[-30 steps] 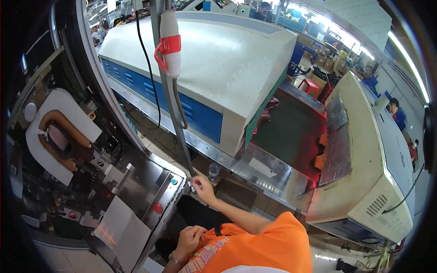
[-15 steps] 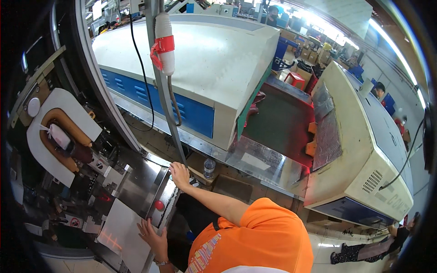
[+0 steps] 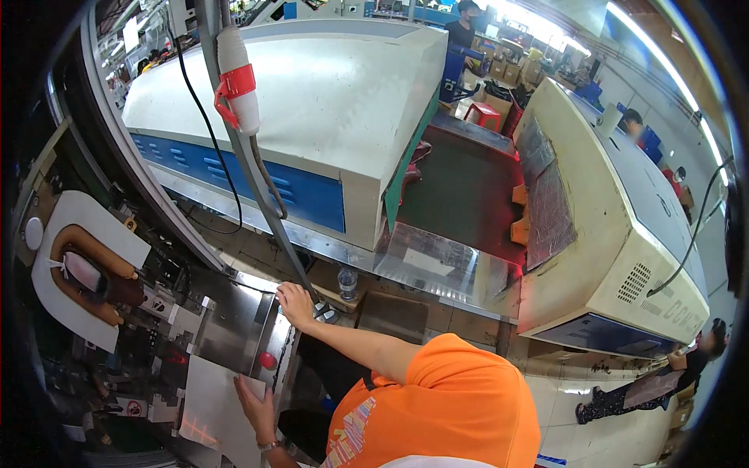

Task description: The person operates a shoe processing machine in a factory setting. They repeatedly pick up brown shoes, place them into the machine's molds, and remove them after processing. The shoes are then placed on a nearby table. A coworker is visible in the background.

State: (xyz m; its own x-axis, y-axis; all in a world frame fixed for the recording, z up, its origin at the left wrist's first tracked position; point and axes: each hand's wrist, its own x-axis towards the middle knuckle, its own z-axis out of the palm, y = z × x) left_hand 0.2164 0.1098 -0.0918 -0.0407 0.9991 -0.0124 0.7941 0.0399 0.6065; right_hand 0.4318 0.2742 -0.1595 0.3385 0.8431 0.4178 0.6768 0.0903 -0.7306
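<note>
My left hand (image 3: 256, 407), with a band at its wrist, has its fingers stretched out at the edge of a white sheet-like board (image 3: 209, 396). Orange-red light lines cross the board's lower part. Beside the fingertips sits a round red button (image 3: 268, 360) on the machine's metal front edge. My right hand (image 3: 296, 306) rests, fingers extended, at the far corner of that edge, near a bare metal plate (image 3: 234, 308). Whatever lies under its fingertips is hidden. Farther left, a white U-shaped plate (image 3: 58, 228) surrounds a brown U-shaped pad (image 3: 72, 240) and a pale rounded piece (image 3: 83, 270).
A grey post (image 3: 253, 171) carries a white-and-red connector (image 3: 238, 82). Behind it stands a large white-and-blue machine (image 3: 273, 86); a dark conveyor belt (image 3: 460, 195) runs toward a cream machine (image 3: 616, 210). A plastic bottle (image 3: 347, 282) stands below. Several people are farther off.
The whole view has shifted, with the background machines now farther left. My left hand's fingers have drawn closer together by the white board; my right hand stays at the corner.
</note>
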